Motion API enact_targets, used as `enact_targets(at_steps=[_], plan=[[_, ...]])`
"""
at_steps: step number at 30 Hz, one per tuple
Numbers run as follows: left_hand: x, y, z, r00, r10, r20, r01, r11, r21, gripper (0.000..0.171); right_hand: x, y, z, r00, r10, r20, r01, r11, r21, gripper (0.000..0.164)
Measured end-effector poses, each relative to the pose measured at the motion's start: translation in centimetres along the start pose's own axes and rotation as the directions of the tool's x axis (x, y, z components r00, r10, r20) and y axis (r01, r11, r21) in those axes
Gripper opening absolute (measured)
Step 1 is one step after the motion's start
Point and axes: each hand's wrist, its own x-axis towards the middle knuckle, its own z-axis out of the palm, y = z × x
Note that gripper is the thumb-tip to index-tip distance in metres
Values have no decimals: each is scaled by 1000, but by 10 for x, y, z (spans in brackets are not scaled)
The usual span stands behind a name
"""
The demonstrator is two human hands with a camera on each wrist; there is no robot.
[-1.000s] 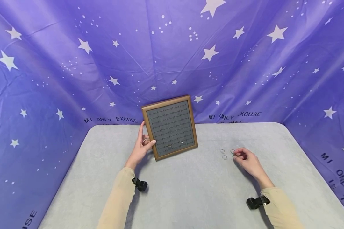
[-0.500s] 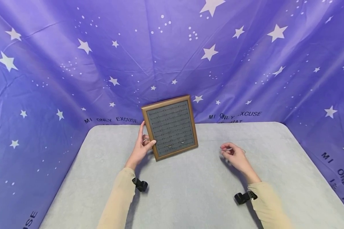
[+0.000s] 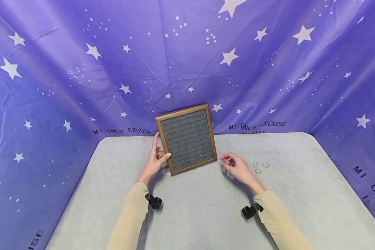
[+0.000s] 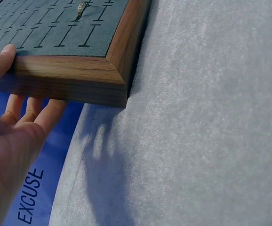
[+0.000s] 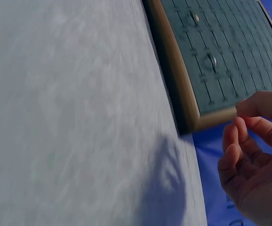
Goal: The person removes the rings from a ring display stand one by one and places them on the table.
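Observation:
My left hand [image 3: 153, 163] grips the left edge of a wood-framed ring display tray [image 3: 211, 139], thumb in front and fingers behind. The tray stands tilted at the table's back, its dark slotted pad facing me. Two rings sit in its lower slots, a left ring [image 3: 185, 160] and a right ring [image 3: 200, 155]. Close to the tray's lower right corner, my right hand [image 3: 237, 169] has thumb and index fingertips pinched together. The ring between them is hidden by the fingers. In the right wrist view, that hand [image 5: 258, 165] appears in front of the frame.
Three loose rings lie on the grey table [image 3: 193, 211] right of my right hand: a left ring [image 3: 255, 165], a right ring [image 3: 266, 165] and a front ring [image 3: 258, 171]. Starry purple cloth [image 3: 187, 52] hangs around the table's back and sides.
My right hand has moved left from the loose rings toward the tray. Two rings seen earlier at the group's left are no longer on the table. My left hand and the tray stay put.

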Motion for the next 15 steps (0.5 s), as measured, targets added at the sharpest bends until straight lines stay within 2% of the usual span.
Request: enact_targets(at_steps=[7, 15], plan=[[1, -1, -1, 1000, 11, -3, -11, 1000, -10, 94, 11, -17, 17, 994, -106, 35, 107, 994, -23, 16], [2, -2, 0, 1000, -1, 1, 1, 1000, -14, 94, 19, -18, 44, 979, -184, 89, 180, 983, 47, 18]])
